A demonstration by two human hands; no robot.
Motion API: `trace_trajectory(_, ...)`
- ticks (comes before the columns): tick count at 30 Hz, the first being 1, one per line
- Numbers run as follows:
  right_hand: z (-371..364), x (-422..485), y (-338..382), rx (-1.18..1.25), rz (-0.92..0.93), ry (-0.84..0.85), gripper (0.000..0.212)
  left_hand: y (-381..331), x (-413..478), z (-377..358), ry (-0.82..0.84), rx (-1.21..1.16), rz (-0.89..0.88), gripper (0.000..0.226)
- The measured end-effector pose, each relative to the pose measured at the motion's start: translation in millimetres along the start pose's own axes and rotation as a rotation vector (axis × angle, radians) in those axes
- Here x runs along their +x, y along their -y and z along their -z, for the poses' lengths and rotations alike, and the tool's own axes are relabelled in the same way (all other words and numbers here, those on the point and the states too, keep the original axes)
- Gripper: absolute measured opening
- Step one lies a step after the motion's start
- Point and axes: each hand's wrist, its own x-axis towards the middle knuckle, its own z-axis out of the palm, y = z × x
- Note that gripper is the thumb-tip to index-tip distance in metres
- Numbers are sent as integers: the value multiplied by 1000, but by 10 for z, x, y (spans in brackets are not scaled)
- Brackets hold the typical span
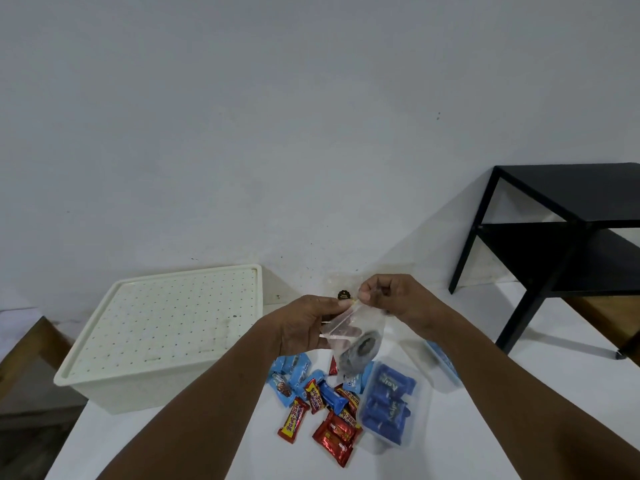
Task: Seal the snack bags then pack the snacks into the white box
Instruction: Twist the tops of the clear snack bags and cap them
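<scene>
Both hands pinching clear snack bag (356, 337) top edge, mid-air over the pile: left hand (304, 323), right hand (391, 296). Sealing looks in progress. White box (166, 334) sitting far left, lid on. Loose snacks (329, 407) near, unpacked.

"beng-beng" stands in red letters on the yellow band of a red wrapper (293, 420) on the worktop (485, 445), and again on a second red wrapper (314, 396); the white script on the blue packs (388, 403) and the print on the dark sticker (343, 294) cannot be read

place: plain room, maybe a home | cues: bare white wall (311, 116), white tabletop (450, 455), black shelf table (571, 192)
</scene>
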Motion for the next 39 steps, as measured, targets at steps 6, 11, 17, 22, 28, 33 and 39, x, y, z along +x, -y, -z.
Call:
trace_trajectory(6, 72, 40, -17, -71, 36, -114, 7, 42, 116, -103, -52, 53, -58, 17)
trace_trajectory(11, 63, 79, -162, -51, 16, -242, 7, 59, 250, -136, -185, 105, -154, 21)
trace_trajectory(17, -134, 114, -236, 354, -241, -435, 29, 149, 444, -191, -327, 227, -312, 17)
trace_trajectory(22, -113, 140, -261, 475, -256, -315, 13, 226, 564, -174, -375, 303, -359, 20)
trace_trajectory(28, -99, 178, -400, 527, -254, -346, 13, 270, 636, -125, -487, 556, -421, 10)
trace_trajectory(33, -113, 226, -451, 504, -262, -476, 11, 299, 620, -147, -455, 692, -489, 21)
trace_trajectory(39, -25, 361, -455, 499, -309, -578, 10, 346, 682, -107, -481, 763, -562, 23)
